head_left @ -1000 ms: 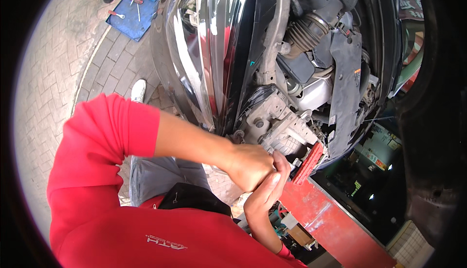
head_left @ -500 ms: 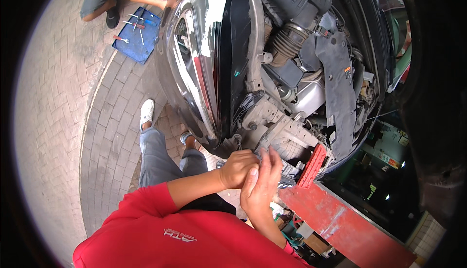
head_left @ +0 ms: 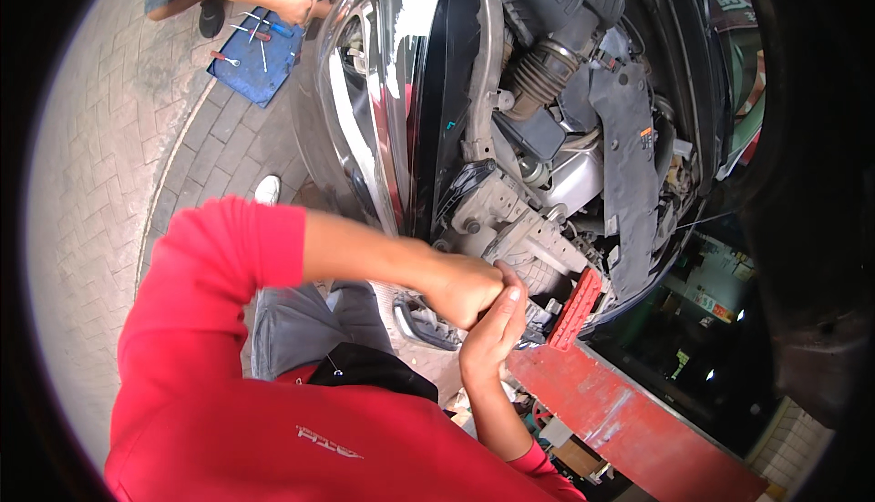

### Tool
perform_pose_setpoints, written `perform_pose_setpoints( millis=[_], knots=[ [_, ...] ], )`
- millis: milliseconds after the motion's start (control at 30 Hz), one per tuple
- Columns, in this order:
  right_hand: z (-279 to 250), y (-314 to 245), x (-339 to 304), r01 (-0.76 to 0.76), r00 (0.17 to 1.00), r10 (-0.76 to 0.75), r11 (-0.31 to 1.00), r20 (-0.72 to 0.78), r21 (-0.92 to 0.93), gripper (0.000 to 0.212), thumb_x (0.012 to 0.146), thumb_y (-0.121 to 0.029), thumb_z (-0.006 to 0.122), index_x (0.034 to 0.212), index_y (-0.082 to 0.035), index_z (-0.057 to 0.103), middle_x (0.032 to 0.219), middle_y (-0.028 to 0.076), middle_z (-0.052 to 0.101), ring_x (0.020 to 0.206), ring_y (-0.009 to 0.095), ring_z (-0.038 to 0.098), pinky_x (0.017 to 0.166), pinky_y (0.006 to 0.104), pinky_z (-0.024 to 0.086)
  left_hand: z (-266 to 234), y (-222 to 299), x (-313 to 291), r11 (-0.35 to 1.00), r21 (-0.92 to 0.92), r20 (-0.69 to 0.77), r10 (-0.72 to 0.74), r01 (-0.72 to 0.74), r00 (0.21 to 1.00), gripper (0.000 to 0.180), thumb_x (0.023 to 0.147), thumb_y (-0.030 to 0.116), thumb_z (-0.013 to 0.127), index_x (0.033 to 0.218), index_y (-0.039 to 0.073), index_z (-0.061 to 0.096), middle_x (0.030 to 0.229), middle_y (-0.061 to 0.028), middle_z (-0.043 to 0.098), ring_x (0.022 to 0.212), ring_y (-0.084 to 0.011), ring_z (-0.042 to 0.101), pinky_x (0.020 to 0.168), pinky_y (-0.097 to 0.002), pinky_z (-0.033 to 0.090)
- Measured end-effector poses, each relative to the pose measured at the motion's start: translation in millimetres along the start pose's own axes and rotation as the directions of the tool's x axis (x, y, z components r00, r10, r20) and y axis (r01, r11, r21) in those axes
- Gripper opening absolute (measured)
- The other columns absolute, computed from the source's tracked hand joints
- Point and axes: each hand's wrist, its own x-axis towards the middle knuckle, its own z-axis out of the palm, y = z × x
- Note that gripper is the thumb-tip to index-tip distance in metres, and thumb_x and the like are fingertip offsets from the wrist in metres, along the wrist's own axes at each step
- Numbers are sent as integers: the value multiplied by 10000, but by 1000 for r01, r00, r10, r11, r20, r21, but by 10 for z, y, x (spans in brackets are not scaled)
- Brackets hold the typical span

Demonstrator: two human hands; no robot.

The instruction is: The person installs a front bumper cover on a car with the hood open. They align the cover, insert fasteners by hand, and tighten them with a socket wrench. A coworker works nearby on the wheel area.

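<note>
At the near corner of an open car engine bay (head_left: 533, 215), my two hands meet. My left hand (head_left: 467, 290) is clenched in a fist, its forearm coming across from the left with the elbow out. Against that fist presses my right hand (head_left: 493, 327), fingers bent around its far side and thumb up. Whatever either hand may hold is hidden by the fingers. Just beyond them lies a bare grey metal bracket (head_left: 524, 242) of the car's front. A dark curved part with a pale edge (head_left: 415, 321) sits left of the fist, below my forearm.
A red ridged block (head_left: 576, 309) stands right of my hands, by a red metal beam (head_left: 602, 402). The black front bumper (head_left: 387, 101) curves along the left. At the upper left, another person's hand (head_left: 296, 10) is over a blue tray (head_left: 246, 82) with several hand tools.
My left elbow has risen and swung outward. My right fingers, stretched upward before, now bend around the left fist. The other person's hand has come over the tray.
</note>
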Motion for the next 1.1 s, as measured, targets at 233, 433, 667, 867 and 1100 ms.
perform_pose_setpoints(
  millis=[233, 433, 667, 867, 1100],
  knots=[
    [-146, -101, 104, 141, 987, -120, 965, 103, -220, 421, 1094, -223, 371, 1329, 86, 534, 1326, 282, 532, 1208, 437, 533, 1085, 477, 395, 76, 190, -105, 995, 98, -331, 10, 24, 944, 200, 751, 86, 723, 854, -37, 604, 770, -210, 638, 714, -430, 614, 644, -485, 495],
    [-56, -368, 213, 456, 890, -363, 735, 277, -501, 402, 1033, -239, 511, 1349, 5, 562, 1359, 227, 546, 1142, 402, 550, 975, 495, 420, 770, 0, -126, 981, 192, -903, 170, 17, 394, 195, 816, 187, 710, 812, 31, 593, 743, -141, 620, 641, -377, 606, 575, -468, 489],
    [-61, -315, 327, 295, 945, -220, 892, 243, -341, 347, 1061, -227, 471, 1235, 25, 635, 1213, 211, 626, 1100, 412, 583, 975, 482, 451, 505, -3, -100, 968, 216, -649, 47, 126, 759, 234, 752, 312, 737, 772, 107, 625, 660, -120, 655, 602, -384, 643, 525, -497, 486],
    [-7, -140, 162, 110, 989, -94, 983, 111, -146, 443, 1105, -256, 360, 1208, 89, 617, 1194, 259, 622, 1119, 394, 604, 1015, 448, 448, 59, -127, -15, 984, -55, -95, 166, -172, 981, 187, 769, 173, 750, 853, 33, 657, 800, -193, 686, 775, -407, 654, 674, -493, 516],
    [-182, -117, 271, 243, 967, -200, 911, 158, -333, 468, 1109, -285, 339, 1262, 82, 585, 1263, 277, 590, 1174, 430, 570, 1037, 472, 426, 40, 14, 26, 1000, -4, -77, 5, -5, 997, 229, 759, 87, 732, 922, -51, 648, 858, -215, 677, 767, -387, 635, 694, -477, 524]
  ],
)
